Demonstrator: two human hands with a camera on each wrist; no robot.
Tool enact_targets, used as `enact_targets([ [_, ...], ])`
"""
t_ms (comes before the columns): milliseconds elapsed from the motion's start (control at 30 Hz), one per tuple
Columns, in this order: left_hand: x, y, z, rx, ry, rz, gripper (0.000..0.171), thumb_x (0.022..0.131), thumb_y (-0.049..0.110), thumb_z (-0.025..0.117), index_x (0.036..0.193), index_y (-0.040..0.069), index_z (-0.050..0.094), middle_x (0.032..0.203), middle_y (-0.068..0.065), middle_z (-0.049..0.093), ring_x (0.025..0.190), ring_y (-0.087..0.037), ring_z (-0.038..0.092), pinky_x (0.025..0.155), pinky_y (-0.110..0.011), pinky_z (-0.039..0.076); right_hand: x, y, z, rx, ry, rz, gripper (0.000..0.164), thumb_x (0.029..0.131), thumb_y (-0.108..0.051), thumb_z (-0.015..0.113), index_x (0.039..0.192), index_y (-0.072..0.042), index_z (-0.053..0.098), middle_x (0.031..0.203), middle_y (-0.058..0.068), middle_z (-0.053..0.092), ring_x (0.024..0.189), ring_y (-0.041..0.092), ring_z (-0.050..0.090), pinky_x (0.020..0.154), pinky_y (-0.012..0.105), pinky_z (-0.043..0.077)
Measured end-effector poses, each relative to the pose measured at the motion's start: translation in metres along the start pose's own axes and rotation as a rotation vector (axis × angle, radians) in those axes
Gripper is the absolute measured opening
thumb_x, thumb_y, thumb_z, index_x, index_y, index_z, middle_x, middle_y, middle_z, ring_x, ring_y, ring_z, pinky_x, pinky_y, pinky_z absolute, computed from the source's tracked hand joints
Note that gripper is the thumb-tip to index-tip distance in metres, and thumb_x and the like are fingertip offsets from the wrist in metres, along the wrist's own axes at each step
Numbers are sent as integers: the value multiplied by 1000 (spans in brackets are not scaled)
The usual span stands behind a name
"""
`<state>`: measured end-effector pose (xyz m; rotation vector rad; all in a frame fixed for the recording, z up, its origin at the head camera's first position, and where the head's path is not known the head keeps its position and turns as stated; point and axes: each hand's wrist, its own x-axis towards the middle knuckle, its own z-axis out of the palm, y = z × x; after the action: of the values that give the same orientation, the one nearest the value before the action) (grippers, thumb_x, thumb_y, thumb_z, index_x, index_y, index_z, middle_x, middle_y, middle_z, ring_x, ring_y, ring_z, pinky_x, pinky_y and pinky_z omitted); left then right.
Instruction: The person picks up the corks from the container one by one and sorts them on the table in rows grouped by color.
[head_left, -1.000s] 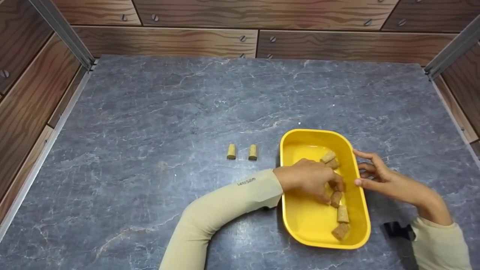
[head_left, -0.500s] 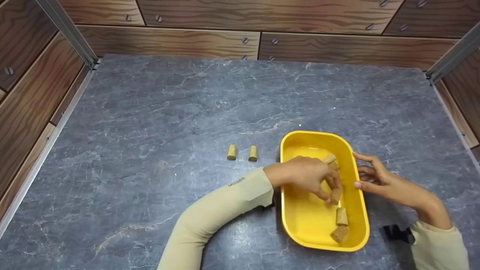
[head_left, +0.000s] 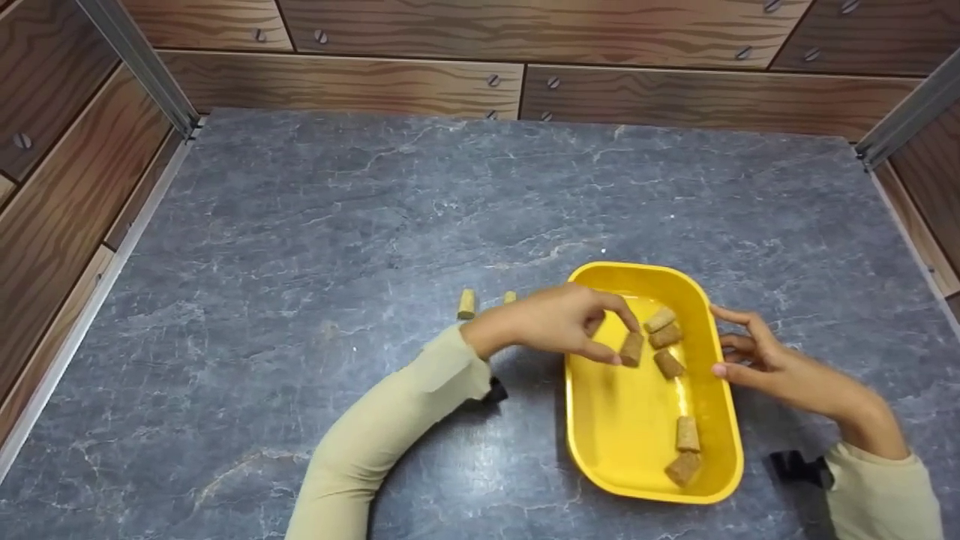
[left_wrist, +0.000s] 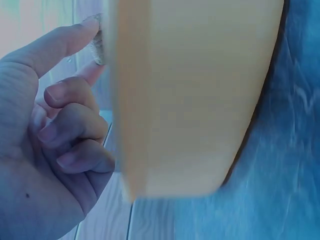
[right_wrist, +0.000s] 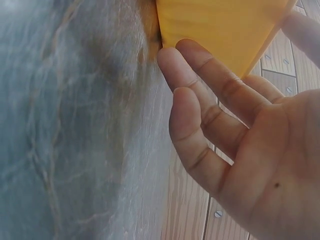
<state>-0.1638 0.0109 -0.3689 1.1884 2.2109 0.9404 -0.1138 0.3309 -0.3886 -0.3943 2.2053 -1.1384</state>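
Note:
My left hand (head_left: 562,321) pinches a brown cork stopper (head_left: 631,351) between thumb and fingertips, above the left half of a yellow tray (head_left: 616,442). In the left wrist view the tray's wall (left_wrist: 195,100) hides much of that cork (left_wrist: 97,47). Inside the tray, several more corks lie along the right side, among them a pale cork (head_left: 687,433) and a darker cork (head_left: 670,365). My right hand (head_left: 784,375) rests against the tray's right side, its fingers (right_wrist: 220,80) extended and fairly loose along the outer wall.
Two pale corks are on the grey marbled table (head_left: 337,210) left of the tray; one cork (head_left: 466,304) shows fully, the other cork (head_left: 510,297) is partly hidden behind my left hand. Wood-patterned panels (head_left: 337,82) border the table's back and sides.
My left hand picked a cork from the lower group in the tray, then raised it and moved left and away from me. My right hand has stayed at the tray's side.

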Motion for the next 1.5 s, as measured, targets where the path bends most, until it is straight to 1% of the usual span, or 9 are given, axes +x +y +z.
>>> enact_targets([
  [200, -29, -10, -14, -100, 72, -8, 39, 86, 27, 73, 122, 17, 63, 57, 6, 41, 51, -6, 34, 53, -18, 32, 1, 1, 0, 14, -19, -6, 69, 101, -18, 49, 149, -10, 0, 139, 39, 38, 108, -7, 56, 88, 33, 53],
  [467, -66, -23, -24, -115, 143, -58, 40, 85, 27, 74, 122, 16, 63, 57, 7, 37, 52, -7, 31, 57, -21, 34, 0, 2, -3, 33, -28, 24, 69, 102, -20, 49, 148, -11, -1, 142, 41, 32, 108, -8, 55, 88, 37, 54],
  [533, -74, -25, -26, -130, 149, -75, 39, 86, 26, 73, 122, 17, 63, 56, 6, 36, 51, -8, 30, 58, -21, 35, 0, 2, -3, 24, -23, 28, 69, 102, -20, 49, 148, -11, -1, 142, 41, 33, 112, 0, 57, 88, 39, 54],
  [633, -86, -27, -27, -129, 153, -103, 37, 87, 26, 73, 122, 18, 64, 55, 6, 35, 50, -8, 29, 59, -22, 35, 1, 1, -3, 15, -20, 29, 70, 102, -20, 49, 149, -11, -2, 142, 42, 32, 119, 22, 58, 88, 39, 54],
  [667, -89, -27, -27, -121, 152, -113, 37, 87, 26, 72, 122, 18, 64, 55, 6, 35, 50, -8, 28, 59, -22, 35, 0, 1, -4, 18, -21, 33, 69, 102, -20, 48, 149, -11, -2, 142, 42, 32, 120, 23, 58, 88, 38, 54],
  [800, -101, -31, -24, -101, 156, -148, 37, 86, 27, 73, 121, 18, 64, 55, 8, 36, 50, -8, 29, 60, -22, 35, 0, 2, -4, 28, -26, 31, 70, 102, -20, 48, 149, -11, -3, 142, 42, 32, 115, 6, 59, 87, 36, 54],
  [900, -109, -35, -21, -98, 159, -169, 37, 86, 26, 74, 121, 18, 64, 55, 8, 36, 50, -7, 30, 59, -22, 35, 1, 3, -4, 29, -25, 28, 71, 102, -19, 48, 149, -10, -4, 142, 42, 32, 107, -10, 55, 87, 35, 54],
  [1233, -123, -50, -7, -108, 134, -247, 37, 86, 27, 74, 121, 19, 64, 55, 10, 35, 49, -6, 30, 57, -22, 34, 3, 4, -5, 66, -70, -36, 67, 103, -13, 44, 149, -13, -5, 141, 45, 30, 110, -9, 55, 85, 27, 53],
  [1500, -126, -59, -1, -51, 125, -280, 37, 84, 25, 75, 119, 17, 65, 54, 9, 39, 49, -6, 32, 54, -23, 32, 2, 5, -4, 61, -63, -13, 67, 103, -15, 45, 149, -15, -4, 141, 44, 31, 109, -8, 57, 85, 29, 53],
])
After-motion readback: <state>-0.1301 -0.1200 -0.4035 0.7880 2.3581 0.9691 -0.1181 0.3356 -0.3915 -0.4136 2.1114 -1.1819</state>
